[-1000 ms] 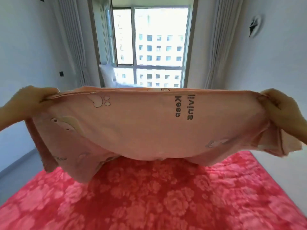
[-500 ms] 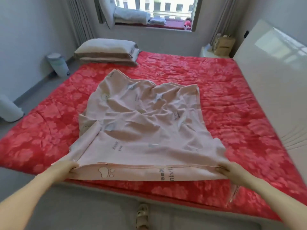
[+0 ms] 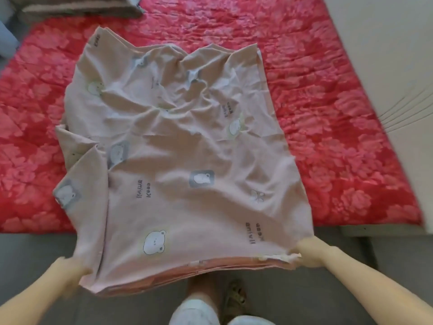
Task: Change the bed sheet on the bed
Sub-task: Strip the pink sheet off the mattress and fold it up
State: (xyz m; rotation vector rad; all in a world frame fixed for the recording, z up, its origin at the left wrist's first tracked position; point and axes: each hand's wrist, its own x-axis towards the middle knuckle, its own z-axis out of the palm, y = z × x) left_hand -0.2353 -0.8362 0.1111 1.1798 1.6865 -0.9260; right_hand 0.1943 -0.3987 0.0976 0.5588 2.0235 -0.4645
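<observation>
The pink bear-print bed sheet (image 3: pixel 178 160) lies folded in several layers across the red floral quilt (image 3: pixel 339 95) that covers the bed, its far part rumpled and its near edge drawn out past the bedside over the grey floor (image 3: pixel 351 273). The left hand (image 3: pixel 70 270) grips the near left corner, though blur hides just how its fingers lie, and the right hand (image 3: pixel 309 252) clamps the near right corner where the stacked hems show. The hands are held wide apart, probably to keep that edge taut and the layers square. The sheet sits mid-bed, likely so it can open out both ways. The stacked pillows (image 3: pixel 77 8) rest at the far corner, clear of the sheet – it is still folded, so spreading seems barely begun
</observation>
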